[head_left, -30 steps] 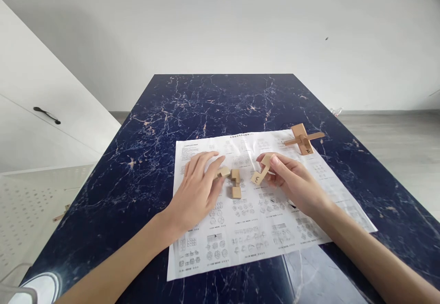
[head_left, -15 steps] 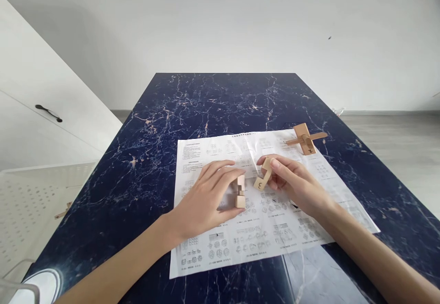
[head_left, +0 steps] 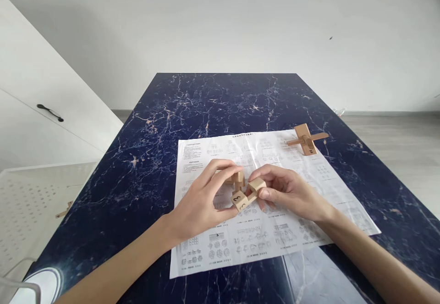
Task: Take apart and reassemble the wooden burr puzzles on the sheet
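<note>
My left hand (head_left: 209, 194) pinches a notched wooden puzzle piece (head_left: 238, 178) between its thumb and fingers, just above the instruction sheet (head_left: 192, 256). My right hand (head_left: 287, 191) grips a second notched puzzle piece (head_left: 257, 185), tilted, with one end meeting the left piece. A "3" shows on each of the two touching ends. Behind my left fingers, part of another pale wooden piece (head_left: 227, 182) is visible, mostly hidden. To the upper right, an assembled wooden cross-shaped puzzle (head_left: 305, 140), marked "2", rests on the sheet's far corner.
The dark blue marble-patterned table (head_left: 220, 102) stretches away to a white wall. At the lower left is a round white object (head_left: 41, 288) with a cord. A white perforated basket (head_left: 30, 212) stands beyond the left edge, near a white cabinet (head_left: 48, 79).
My left hand first hovered by the loose pieces, then took hold of one and turned it. My right hand has moved left with its piece, bringing the two pieces together.
</note>
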Demonstrator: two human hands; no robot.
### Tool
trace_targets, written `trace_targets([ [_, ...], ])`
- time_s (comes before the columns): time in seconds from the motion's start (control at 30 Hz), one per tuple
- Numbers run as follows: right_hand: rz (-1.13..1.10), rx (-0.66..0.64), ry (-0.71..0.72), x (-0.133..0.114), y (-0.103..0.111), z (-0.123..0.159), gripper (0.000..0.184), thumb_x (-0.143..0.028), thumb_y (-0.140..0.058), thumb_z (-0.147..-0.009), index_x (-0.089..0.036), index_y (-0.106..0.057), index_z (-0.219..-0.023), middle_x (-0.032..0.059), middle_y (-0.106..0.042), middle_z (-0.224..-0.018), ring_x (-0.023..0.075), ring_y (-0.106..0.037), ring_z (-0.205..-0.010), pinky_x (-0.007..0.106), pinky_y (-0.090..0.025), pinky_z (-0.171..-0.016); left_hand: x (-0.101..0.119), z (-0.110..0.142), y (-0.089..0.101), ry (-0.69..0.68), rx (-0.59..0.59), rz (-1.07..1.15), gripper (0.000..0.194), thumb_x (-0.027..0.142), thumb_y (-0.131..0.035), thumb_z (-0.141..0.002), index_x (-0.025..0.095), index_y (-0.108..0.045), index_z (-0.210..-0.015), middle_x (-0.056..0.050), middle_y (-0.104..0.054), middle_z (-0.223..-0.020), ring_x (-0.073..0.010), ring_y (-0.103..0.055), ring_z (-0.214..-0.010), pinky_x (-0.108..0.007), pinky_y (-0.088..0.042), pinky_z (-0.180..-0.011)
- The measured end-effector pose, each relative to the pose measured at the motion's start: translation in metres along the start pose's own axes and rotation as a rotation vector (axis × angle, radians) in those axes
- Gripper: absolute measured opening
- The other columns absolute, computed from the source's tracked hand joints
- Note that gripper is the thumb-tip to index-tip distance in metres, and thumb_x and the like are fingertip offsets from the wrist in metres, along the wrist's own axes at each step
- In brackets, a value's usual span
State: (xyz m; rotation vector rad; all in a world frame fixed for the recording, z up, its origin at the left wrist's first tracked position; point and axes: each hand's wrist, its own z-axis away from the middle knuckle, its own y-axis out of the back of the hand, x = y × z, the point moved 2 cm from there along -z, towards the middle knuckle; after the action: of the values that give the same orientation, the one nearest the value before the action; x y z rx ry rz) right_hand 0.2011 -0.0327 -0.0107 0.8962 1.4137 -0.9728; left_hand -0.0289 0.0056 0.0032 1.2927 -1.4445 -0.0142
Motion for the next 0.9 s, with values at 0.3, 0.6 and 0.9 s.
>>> trace_targets([
  [0.3,0.159,0.058,-0.009,0.0020,0.0009,0.0027,0.025,-0.043,-0.082,-0.095,-0.025,-0.073,-0.111,0.0001,-0.069,-0.079,0.0164,-0.061,-0.066,0.034,-0.051,-0.063,-0.0017,0.0052,-0.0043,0.053,-0.039,0.058,0.071,0.018,-0.078,-0.094,0.039,-0.044,-0.153,-0.009,-0.045,-0.148,-0.0278,-0.064,-0.125,-0.042,-0.066,-0.099],
  [0.6,0.255,0.109,0.023,0.0031,-0.0003,0.0049,0.020,-0.041,-0.079,-0.096,-0.024,-0.069,-0.100,0.0033,-0.071,-0.085,0.0197,-0.065,-0.077,0.037,-0.053,-0.069,0.0018,0.0012,-0.0055,0.096,-0.078,0.113,0.074,0.022,-0.080,-0.095,0.040,-0.039,-0.155,-0.007,-0.053,-0.142,-0.0278,-0.060,-0.130,-0.044,-0.061,-0.106],
  [0.9,0.282,0.155,0.022,0.0001,-0.0043,0.0038,0.025,-0.044,-0.078,-0.096,-0.023,-0.065,-0.094,0.0036,-0.071,-0.083,0.0182,-0.063,-0.073,0.034,-0.050,-0.065,0.0006,0.0027,-0.0073,0.081,-0.033,0.139,0.070,0.022,-0.083,-0.092,0.037,-0.043,-0.147,-0.006,-0.059,-0.136,-0.0274,-0.064,-0.123,-0.043,-0.061,-0.100],
])
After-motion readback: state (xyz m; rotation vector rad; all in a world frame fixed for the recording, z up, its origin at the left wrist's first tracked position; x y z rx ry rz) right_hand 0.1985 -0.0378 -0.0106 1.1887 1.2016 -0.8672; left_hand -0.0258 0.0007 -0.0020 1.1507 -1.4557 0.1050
